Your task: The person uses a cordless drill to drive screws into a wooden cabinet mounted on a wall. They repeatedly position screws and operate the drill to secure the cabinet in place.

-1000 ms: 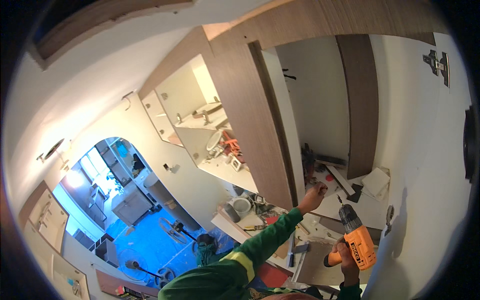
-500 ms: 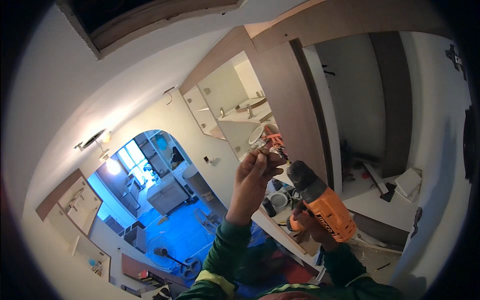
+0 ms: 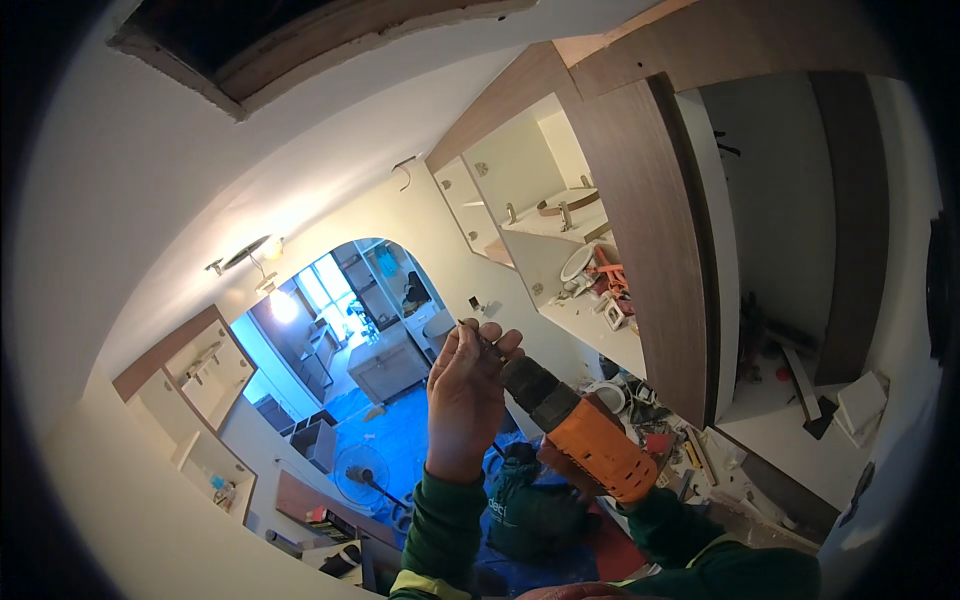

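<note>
Two hands, one drill, raised mid-air

Nearest: 2 hands, dark green sleeves. Right hand (image 3: pixel 575 478) wrapped about the handle of 1 drill (image 3: pixel 600 445), much of that hand hidden by the tool. Drill orange, black nose, held tilted, nose up and leftward; it is low and centre in the view. Left hand (image 3: pixel 468 395) raised at the nose; grip narrow, fingertips drawn in on 1 small piece (image 3: pixel 462 323), kind too small to tell. Cannot tell whether the piece meets the drill.

Below: 1 dark green garment (image 3: pixel 525 510), pale lettering; cannot tell if worn.

Right: 1 white desk (image 3: pixel 775 440) in a recess. On it 1 pale strip (image 3: pixel 800 383), 1 dark square (image 3: pixel 822 418), white slabs (image 3: pixel 860 405), overlapping, count unclear.

Beside the recess, 1 brown panel (image 3: pixel 650 220). Past it, 1 wall cabinet (image 3: pixel 520 240), open; inside, 1 white ring (image 3: pixel 578 263) next to an orange heap (image 3: pixel 610 275), pieces uncountable.

Farther: 1 fan (image 3: pixel 362 474), 1 lit bulb (image 3: pixel 284 306), blue sheet (image 3: pixel 395 420) on the floor.

Farthest: 1 grey box (image 3: pixel 385 372), seen through 1 archway.
</note>
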Demonstrator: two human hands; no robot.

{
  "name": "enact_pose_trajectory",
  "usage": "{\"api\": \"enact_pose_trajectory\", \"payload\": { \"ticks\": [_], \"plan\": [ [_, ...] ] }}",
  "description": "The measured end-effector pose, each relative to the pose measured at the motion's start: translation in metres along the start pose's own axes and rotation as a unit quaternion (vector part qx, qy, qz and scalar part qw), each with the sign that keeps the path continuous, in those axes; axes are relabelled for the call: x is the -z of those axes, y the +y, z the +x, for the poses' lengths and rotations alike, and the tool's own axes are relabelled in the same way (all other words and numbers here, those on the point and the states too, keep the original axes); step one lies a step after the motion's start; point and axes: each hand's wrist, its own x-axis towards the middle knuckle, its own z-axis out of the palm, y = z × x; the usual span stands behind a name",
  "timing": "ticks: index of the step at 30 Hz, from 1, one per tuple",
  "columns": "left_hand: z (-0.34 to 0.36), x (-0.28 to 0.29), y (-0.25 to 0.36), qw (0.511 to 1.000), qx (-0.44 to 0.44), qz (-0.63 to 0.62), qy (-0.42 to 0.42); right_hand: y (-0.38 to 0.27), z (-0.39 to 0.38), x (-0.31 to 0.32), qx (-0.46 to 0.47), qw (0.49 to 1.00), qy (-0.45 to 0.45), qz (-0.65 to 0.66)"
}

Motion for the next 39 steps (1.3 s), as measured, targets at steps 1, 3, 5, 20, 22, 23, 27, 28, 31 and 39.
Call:
{"api": "enact_pose_trajectory", "payload": {
  "ticks": [1,3,5,20,22,23,27,28,31,39],
  "plan": [
    [0.0,0.002,0.0,1.0,-0.001,-0.013,-0.012,-0.001,0.0,-0.001,0.014,1.0,-0.001,-0.003],
    [-0.001,0.004,0.0,1.0,-0.016,0.01,0.008,-0.003,0.0,-0.002,0.004,0.999,-0.02,-0.03],
    [-0.002,0.005,0.002,1.0,-0.018,0.01,0.013,-0.006,-0.001,-0.004,-0.002,0.998,-0.037,-0.048],
    [-0.01,-0.012,0.055,0.998,-0.006,0.027,-0.051,-0.03,0.011,-0.043,-0.029,0.997,0.023,0.069],
    [-0.01,-0.017,0.062,0.996,0.011,0.057,-0.066,-0.026,0.01,-0.054,-0.136,0.96,0.006,0.245],
    [-0.009,-0.02,0.065,0.995,0.021,0.063,-0.079,-0.022,0.011,-0.059,-0.195,0.936,-0.001,0.292],
    [0.002,-0.032,0.077,0.991,0.007,0.103,-0.089,-0.001,0.032,-0.08,-0.255,0.882,-0.047,0.393],
    [0.007,-0.036,0.083,0.989,-0.003,0.113,-0.091,0.002,0.04,-0.084,-0.223,0.897,-0.041,0.38],
    [0.024,-0.05,0.107,0.974,-0.043,0.195,-0.105,0.002,0.072,-0.093,-0.114,0.935,-0.033,0.335],
    [0.06,-0.089,0.197,0.808,-0.193,0.551,-0.085,-0.036,0.159,-0.124,-0.027,0.867,-0.029,0.496]
  ]
}}
